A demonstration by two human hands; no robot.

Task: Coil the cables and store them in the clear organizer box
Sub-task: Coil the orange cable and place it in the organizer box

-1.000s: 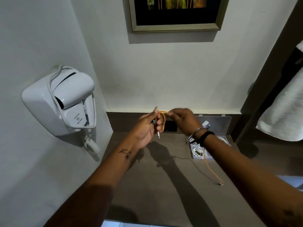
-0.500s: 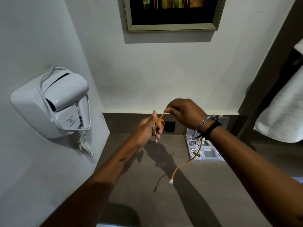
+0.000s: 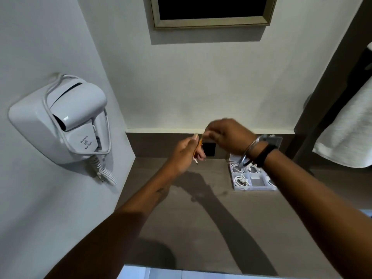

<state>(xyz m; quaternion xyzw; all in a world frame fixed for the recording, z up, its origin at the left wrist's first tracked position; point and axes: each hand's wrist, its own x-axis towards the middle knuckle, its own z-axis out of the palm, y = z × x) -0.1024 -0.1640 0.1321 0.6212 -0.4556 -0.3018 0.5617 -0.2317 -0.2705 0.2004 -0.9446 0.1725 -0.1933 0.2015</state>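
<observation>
An orange cable (image 3: 199, 144) is bunched in my left hand (image 3: 186, 153), which is closed around its loops above the brown counter; a white plug end pokes out below the fingers. My right hand (image 3: 227, 133), blurred, pinches the cable's upper end just right of the left hand. The clear organizer box (image 3: 237, 188) sits open on the counter at the right, under my right wrist, with coiled white cables (image 3: 240, 180) in its compartments. Its lid leans back against the wall.
A white wall-mounted hair dryer (image 3: 66, 119) with a curly cord hangs on the left wall. A black socket plate (image 3: 209, 149) is behind my hands. A framed picture (image 3: 211, 23) hangs above, and a white towel (image 3: 346, 135) hangs at the right.
The loose orange tail that hung down over the counter has been drawn up into my hands. My right hand has moved closer to the left, over the bundle.
</observation>
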